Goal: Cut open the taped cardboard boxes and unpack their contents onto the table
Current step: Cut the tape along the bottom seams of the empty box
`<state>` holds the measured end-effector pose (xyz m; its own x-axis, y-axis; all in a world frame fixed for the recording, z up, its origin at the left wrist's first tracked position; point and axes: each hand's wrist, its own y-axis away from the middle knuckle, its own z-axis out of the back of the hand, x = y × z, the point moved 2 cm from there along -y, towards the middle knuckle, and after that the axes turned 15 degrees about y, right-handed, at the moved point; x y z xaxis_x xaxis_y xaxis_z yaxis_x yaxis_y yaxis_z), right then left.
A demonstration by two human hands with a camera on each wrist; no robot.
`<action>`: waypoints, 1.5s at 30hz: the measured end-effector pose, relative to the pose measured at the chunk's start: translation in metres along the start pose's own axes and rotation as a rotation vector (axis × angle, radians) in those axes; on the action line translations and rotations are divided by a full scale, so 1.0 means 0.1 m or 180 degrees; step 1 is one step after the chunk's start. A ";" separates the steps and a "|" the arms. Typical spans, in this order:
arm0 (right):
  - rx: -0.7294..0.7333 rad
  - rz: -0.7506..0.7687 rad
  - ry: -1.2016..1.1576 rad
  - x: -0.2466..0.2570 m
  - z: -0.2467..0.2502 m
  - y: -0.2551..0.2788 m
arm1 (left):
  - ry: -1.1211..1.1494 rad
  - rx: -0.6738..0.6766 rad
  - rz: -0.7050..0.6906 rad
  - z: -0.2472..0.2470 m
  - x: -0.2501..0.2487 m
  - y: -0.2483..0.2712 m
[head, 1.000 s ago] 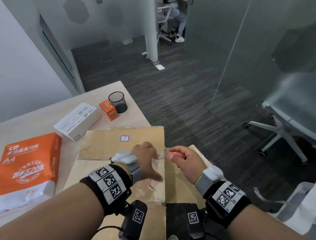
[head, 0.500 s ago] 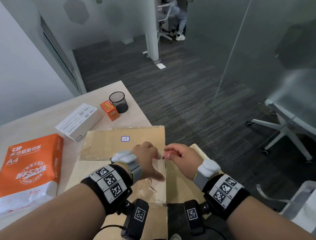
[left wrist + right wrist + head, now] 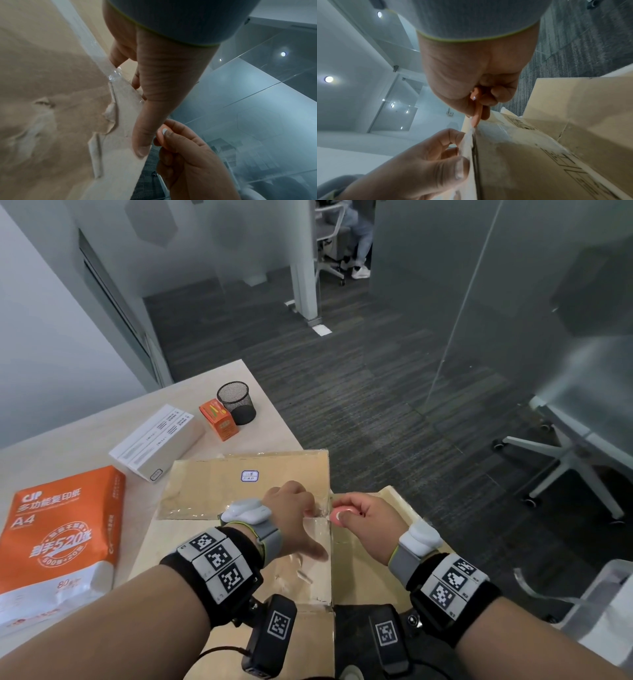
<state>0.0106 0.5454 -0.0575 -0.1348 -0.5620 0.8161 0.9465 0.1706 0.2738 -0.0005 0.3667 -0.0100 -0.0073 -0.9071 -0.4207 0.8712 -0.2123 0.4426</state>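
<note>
A brown cardboard box (image 3: pixel 212 491) with clear tape along its seams lies at the table's near right corner. My left hand (image 3: pixel 291 515) holds the edge of its taped flap (image 3: pixel 539 155), thumb stretched along the edge (image 3: pixel 142 135) and fingers curled over the tape. My right hand (image 3: pixel 363 518) grips a small pink cutter (image 3: pixel 342 513). In the right wrist view the cutter (image 3: pixel 477 112) points its tip at the top of the seam, right beside the left hand (image 3: pixel 426 162). The box's contents are hidden.
An orange A4 paper ream (image 3: pixel 58 529) lies at the left. Behind the box sit a white carton (image 3: pixel 157 440), a small orange box (image 3: pixel 219 419) and a black mesh pen cup (image 3: pixel 238 402). The table edge (image 3: pixel 274 412) drops to dark carpet; an office chair (image 3: pixel 565 446) stands right.
My right hand has shifted the cutter slightly left, up against the seam by my left hand. The left hand has kept its hold on the flap.
</note>
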 end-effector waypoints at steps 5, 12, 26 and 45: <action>0.0069 0.0021 0.0011 0.01 0.01 -0.02 | 0.0000 -0.0011 -0.0028 -0.02 -0.01 0.01; 0.0003 0.0012 -0.0091 0.00 -0.02 0.03 | -0.0025 0.0042 -0.0036 0.01 -0.01 0.03; -0.0011 -0.0097 -0.0319 0.00 -0.12 0.09 | 0.0010 0.0053 -0.0057 0.05 -0.03 0.08; -0.0582 -0.0322 -0.0783 -0.07 -0.10 0.05 | -0.0289 -0.0321 -0.0360 0.13 0.10 0.02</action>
<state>0.0196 0.5423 -0.0665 -0.2765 -0.3523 0.8941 0.9587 -0.0370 0.2819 -0.0054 0.3527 -0.0035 -0.1483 -0.9096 -0.3881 0.9072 -0.2813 0.3128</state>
